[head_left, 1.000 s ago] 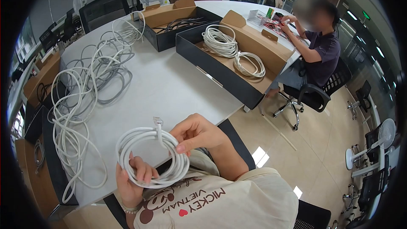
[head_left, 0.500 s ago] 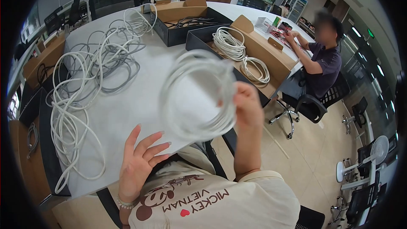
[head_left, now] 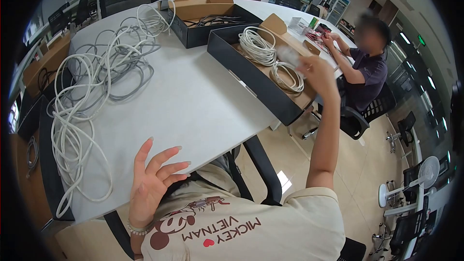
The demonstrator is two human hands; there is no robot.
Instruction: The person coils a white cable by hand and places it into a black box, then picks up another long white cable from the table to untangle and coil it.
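Over the right end of a long black box (head_left: 246, 84), my right hand (head_left: 316, 75) grips a coil of white cable (head_left: 288, 55). The coil is smeared by motion and seen nearly edge-on. Below and beside it, a larger coil of white cable (head_left: 256, 47) and a smaller one (head_left: 286, 84) lie in the box. My left hand (head_left: 153, 179) hovers near the table's front edge, palm up, fingers apart, holding nothing. To its left a tangle of loose white cable (head_left: 72, 130) spreads over the white table (head_left: 169, 101), with grey cable (head_left: 140, 84) mixed in behind.
Another black box (head_left: 193, 36) with dark cables stands at the back. More open boxes (head_left: 46, 154) line the left edge, one holding a grey coil (head_left: 32, 154). A person (head_left: 367, 63) sits at the right, hands on small red items (head_left: 316, 36). A chair armrest (head_left: 263, 169) is close in front.
My right hand has carried the coil of white cable away from above the table, forward and right, over the long box. My left hand stays open in nearly the same place.
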